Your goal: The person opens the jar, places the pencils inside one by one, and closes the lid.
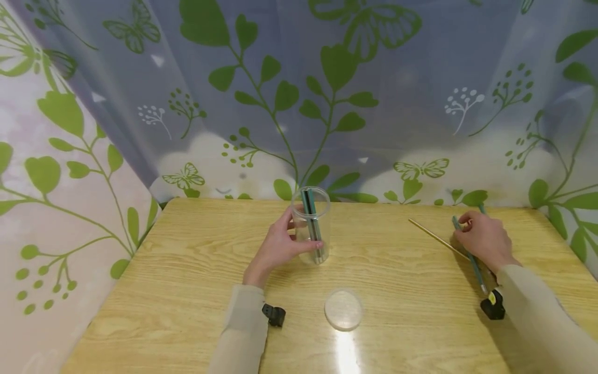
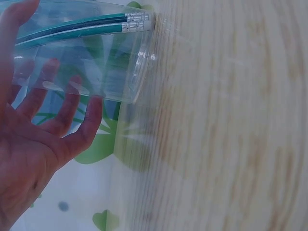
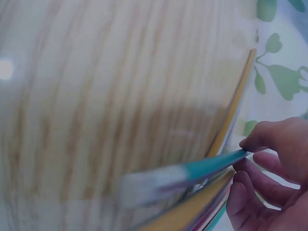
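My left hand grips a clear plastic jar, fingers behind it and thumb across its front. The jar stands upright on the table, its top uncovered. Green-and-black pencils lean inside, eraser ends down at the base, as the left wrist view also shows. Over at the right, my right hand pinches a teal pencil between thumb and fingertips, its eraser end slanting toward me. Beneath that hand lie a gold pencil and more pencils, partly hidden by the hand and sleeve.
A round clear lid lies on the wooden table in front of the jar. Behind the table's far edge hangs a curtain printed with leaves and butterflies. Black wrist cameras sit at both cuffs.
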Demonstrator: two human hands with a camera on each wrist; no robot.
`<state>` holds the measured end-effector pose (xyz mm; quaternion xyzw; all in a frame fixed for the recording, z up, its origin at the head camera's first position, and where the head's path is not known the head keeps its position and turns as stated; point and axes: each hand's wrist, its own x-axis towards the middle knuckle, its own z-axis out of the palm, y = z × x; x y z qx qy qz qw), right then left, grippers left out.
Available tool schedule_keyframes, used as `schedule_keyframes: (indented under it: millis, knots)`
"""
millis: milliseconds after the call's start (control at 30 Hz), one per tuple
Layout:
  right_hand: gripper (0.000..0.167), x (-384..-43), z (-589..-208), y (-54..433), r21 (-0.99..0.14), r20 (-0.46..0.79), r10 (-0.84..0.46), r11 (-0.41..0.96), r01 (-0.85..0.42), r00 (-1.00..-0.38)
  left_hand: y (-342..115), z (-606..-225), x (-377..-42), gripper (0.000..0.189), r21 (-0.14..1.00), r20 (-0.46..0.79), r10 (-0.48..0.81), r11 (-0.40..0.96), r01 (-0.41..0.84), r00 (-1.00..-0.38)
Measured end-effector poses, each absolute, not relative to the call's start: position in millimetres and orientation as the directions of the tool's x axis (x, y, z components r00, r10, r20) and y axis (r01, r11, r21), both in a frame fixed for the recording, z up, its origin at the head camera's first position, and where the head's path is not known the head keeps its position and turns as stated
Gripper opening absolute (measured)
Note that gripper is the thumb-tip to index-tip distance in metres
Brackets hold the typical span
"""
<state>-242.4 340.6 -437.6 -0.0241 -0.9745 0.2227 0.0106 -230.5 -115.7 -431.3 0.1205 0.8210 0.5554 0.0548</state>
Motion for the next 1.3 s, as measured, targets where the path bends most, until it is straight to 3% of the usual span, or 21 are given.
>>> schedule_keyframes:
  millis: [800,1300]
  knots:
    - [0.044,-212.7,-395.6,326.2,-0.499,0.138,0.106,0.866,0.023,-0.985,-116.0,-433.0,-234.2,0.085,0.917,0.05,0.266,0.369,0.149,-0.963]
    - [0.05,-192.0,-385.3,318.9,-0.662,0.129,0.212,0.746,0.075,-0.969,-116.8,-433.7,-233.0,0.088,0.919,0.02,0.254,0.377,0.117,-0.967]
